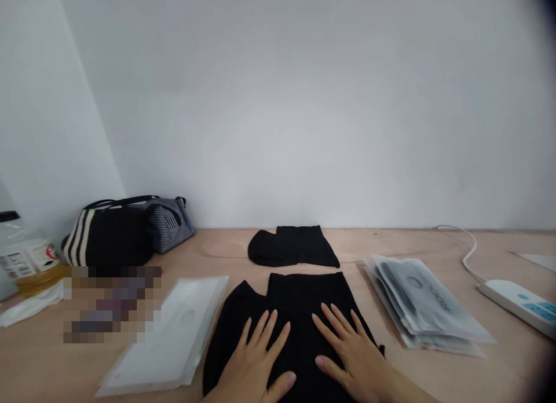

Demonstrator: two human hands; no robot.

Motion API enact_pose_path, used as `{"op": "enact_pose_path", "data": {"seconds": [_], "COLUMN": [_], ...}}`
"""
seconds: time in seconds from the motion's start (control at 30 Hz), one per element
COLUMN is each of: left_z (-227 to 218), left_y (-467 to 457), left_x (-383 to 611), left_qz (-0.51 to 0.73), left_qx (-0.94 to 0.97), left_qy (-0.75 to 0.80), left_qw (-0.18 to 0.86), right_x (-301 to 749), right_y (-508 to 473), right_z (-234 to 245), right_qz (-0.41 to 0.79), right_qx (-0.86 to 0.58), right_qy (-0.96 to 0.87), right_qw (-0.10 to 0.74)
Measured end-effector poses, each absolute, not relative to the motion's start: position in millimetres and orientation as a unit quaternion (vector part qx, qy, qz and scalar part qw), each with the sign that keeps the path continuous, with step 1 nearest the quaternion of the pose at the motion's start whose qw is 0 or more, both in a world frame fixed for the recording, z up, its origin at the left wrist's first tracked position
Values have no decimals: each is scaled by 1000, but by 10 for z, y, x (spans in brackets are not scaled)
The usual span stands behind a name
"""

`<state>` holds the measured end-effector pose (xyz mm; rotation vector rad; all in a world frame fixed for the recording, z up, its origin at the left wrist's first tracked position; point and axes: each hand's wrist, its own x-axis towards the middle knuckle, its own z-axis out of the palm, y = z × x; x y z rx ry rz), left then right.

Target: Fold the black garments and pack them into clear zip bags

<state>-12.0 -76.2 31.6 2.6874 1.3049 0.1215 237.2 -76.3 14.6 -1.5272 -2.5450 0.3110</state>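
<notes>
A black fabric garment (299, 301) lies spread on the table in front of me, with a notch in its upper left edge. My left hand (256, 356) rests flat on its left part, fingers spread. On its right part lies my right hand (351, 351), also flat with fingers apart. The garment's near edge runs out of view. Beyond it, close to the wall, a second black fabric piece (295, 245) of similar shape lies flat. Left of the garment is a frosted zip bag (174, 328); to the right is a stack of frosted zip bags (421, 301) with dark contents.
A black bag with white stripes (117, 235) and a striped pouch (171, 226) stand at the back left. Near them are a bottle of yellow liquid (32, 261) and a blurred-out patch. A white power strip (521, 301) with a cable (469, 249) lies at right.
</notes>
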Motion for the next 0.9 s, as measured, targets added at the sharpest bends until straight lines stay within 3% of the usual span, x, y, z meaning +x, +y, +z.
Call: {"op": "enact_pose_path", "data": {"seconds": [0.73, 0.9], "left_z": [306, 455], "left_y": [-776, -796], "left_x": [-147, -158], "left_qz": [53, 80], "left_qx": [890, 886], "left_qy": [440, 438], "left_qw": [108, 128], "right_x": [2402, 2399], "right_y": [-746, -809], "right_z": [183, 356], "right_qz": [143, 164], "right_qx": [-505, -507], "right_qy": [-849, -837], "right_qw": [64, 121]}}
